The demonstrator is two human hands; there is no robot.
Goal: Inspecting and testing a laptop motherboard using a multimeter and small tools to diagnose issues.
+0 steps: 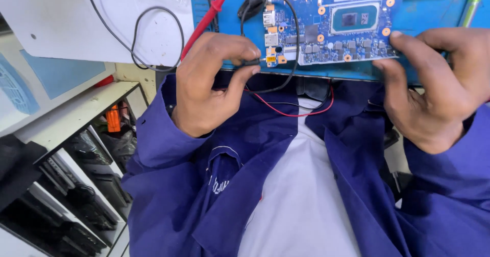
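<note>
A blue circuit board (332,27) with a silver processor chip (354,18) lies on a blue mat (434,12) at the near edge of the bench. My left hand (214,81) pinches a small black plug (251,61) on a thin black cable (293,43) against the board's left edge, beside its ports. My right hand (439,83) grips the board's right near corner, thumb on top and fingers curled under the mat edge.
A red test probe (204,22) lies slanted to the left of the board. Red and black wires (296,109) sag below the bench edge over my blue jacket. A green-handled tool (472,4) lies at the far right. White shelves (76,160) with dark devices stand lower left.
</note>
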